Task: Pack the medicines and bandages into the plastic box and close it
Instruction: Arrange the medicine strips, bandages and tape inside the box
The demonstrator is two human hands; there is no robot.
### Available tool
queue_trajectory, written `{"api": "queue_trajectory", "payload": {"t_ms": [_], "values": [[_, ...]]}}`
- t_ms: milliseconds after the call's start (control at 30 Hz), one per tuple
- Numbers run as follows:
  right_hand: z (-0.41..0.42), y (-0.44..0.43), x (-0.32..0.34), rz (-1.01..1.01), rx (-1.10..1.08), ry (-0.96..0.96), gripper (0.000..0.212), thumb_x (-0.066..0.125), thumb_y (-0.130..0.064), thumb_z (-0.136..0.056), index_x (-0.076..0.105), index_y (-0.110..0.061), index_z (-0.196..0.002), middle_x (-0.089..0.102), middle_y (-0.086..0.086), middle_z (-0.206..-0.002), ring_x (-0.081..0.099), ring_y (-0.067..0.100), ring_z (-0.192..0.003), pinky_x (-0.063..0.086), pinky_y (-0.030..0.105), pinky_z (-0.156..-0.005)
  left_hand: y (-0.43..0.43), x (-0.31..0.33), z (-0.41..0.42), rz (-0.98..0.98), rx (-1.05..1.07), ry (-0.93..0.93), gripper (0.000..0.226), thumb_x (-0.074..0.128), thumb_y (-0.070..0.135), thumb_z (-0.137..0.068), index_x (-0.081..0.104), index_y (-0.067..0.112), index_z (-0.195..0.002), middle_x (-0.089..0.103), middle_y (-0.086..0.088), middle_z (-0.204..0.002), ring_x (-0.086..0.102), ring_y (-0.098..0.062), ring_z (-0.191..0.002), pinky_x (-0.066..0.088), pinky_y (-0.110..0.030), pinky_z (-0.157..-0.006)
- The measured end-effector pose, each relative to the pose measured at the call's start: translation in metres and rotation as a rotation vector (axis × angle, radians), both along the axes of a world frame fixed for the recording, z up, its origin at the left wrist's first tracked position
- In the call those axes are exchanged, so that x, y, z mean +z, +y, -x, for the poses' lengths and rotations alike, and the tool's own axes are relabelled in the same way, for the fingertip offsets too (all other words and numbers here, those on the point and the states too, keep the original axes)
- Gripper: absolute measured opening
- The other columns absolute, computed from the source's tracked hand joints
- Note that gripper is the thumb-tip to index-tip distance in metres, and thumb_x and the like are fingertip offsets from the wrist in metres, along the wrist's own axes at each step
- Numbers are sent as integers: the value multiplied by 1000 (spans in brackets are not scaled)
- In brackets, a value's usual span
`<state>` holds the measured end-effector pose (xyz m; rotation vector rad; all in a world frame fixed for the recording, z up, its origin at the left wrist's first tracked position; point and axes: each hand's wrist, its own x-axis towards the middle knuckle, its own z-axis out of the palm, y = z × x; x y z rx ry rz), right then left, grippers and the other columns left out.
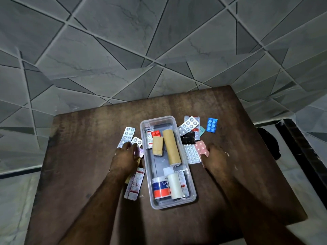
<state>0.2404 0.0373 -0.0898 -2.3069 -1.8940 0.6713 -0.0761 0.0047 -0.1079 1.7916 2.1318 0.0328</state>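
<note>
Hands flank plastic box [157,119]: right hand [216,157] pinches pink blister strip [201,148], grip of left hand [124,157] unclear.

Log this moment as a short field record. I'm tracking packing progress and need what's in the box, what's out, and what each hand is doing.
box: clear plastic box, open, no lid in view
inside: long tan bandage roll, short tan bandage roll, adhesive tape, white bandage roll, red blister pack
outside, left: silver blister strip
outside, right: blue blister pack, other strips
left hand: touches strips beside the box
right hand: holds pink blister pack
surface: wooden table
</note>
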Motion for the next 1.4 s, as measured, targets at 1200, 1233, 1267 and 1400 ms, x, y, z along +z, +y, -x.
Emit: {"api": "queue_trajectory", "payload": {"t_ms": [1200, 1233, 1267, 1400], "values": [[26, 21, 50, 55, -409, 842, 13, 77, -5, -74, 66, -6, -81, 72, 21, -85, 63, 27, -67, 58, 49, -69, -2, 63, -12, -171, 549, -373, 28, 60, 39, -87, 74, 15, -91, 76, -6, -88, 70, -27, -85, 39, -23, -59], [33, 22, 56, 45, -380, 864, 14, 77, -4, -75, 66, -5, -84, 71, 20, -85, 62, 26, -68, 57, 46, -68, -2, 67, -15, -189, 566, -447, 29, 61, 42, -85, 74, 16, -86, 75, -4, -83, 71, -25, -81, 43, -24, -59], [41, 22, 63, 39, -348, 872, 14, 76, -4, -76, 65, -4, -85, 70, 18, -83, 62, 25, -68, 57, 41, -64, -3, 69, -17, -203, 584, -540, 28, 62, 43, -83, 73, 17, -81, 75, -1, -78, 71, -23, -77, 50, -27, -63], [71, 19, 72, 62, -222, 829, 12, 75, -4, -77, 66, -13, -76, 72, 14, -81, 68, 28, -69, 60, 44, -68, -10, 70, -30, -171, 622, -738, 16, 65, 43, -70, 71, 29, -75, 74, 3, -67, 72, -22, -68, 59, -50, -72]]}}
